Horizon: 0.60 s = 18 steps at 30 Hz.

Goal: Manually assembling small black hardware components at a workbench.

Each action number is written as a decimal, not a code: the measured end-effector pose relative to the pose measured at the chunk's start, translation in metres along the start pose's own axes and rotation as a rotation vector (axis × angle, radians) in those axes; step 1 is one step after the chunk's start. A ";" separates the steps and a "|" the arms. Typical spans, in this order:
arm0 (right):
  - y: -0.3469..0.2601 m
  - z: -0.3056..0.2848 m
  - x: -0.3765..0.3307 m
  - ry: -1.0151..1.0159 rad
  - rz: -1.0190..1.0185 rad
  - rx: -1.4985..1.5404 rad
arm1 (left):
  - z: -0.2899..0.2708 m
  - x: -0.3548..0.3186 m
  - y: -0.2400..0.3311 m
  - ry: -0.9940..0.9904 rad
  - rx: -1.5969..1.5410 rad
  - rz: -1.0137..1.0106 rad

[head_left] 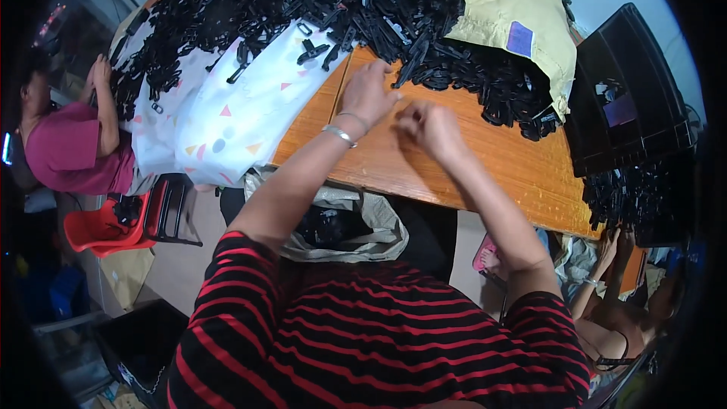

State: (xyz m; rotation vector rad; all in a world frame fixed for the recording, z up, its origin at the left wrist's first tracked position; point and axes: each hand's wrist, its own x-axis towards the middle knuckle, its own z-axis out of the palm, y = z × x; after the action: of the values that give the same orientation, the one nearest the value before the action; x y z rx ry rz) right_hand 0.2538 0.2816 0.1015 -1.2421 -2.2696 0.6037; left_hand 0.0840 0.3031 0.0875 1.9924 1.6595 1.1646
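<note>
My left hand (369,93), with a silver bracelet at its wrist, is over the wooden table (424,159) at the near edge of a heap of small black plastic parts (379,11). Its thumb stands apart from the fingers, whose tips reach the nearest parts; no held piece shows. Just to the right, my right hand (438,127) hovers above the bare wood. Its fingers are curled together and slightly blurred, so anything small between them is hidden. A large yellowish paper sack (503,0) lies beyond, its mouth spilling more black parts.
A white patterned sheet (235,117) covers the table's left part. An open woven sack (390,231) with dark contents sits below the front edge. At left are a co-worker in a maroon shirt (68,144) and a red chair (98,227); another person's arm (602,261) shows right, below a black crate (628,98).
</note>
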 end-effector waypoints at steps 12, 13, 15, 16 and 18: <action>0.040 0.000 0.050 0.137 -0.116 -0.450 | 0.001 -0.009 -0.018 0.022 -0.217 -0.264; 0.033 0.005 0.046 0.133 -0.118 -0.419 | -0.005 -0.016 -0.022 0.023 -0.215 -0.269; 0.010 0.008 0.037 0.121 -0.139 -0.358 | -0.018 -0.028 -0.028 0.005 -0.338 -0.288; 0.000 0.009 0.033 0.114 -0.159 -0.299 | -0.023 -0.033 -0.032 0.010 -0.337 -0.293; -0.007 0.017 0.027 0.083 -0.169 -0.273 | -0.032 -0.040 -0.034 -0.032 -0.475 -0.275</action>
State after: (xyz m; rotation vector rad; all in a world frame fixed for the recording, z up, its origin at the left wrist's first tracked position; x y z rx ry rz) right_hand 0.2262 0.2986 0.0972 -1.1557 -2.4132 0.1822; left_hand 0.0371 0.2674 0.0689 1.4369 1.4173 1.2674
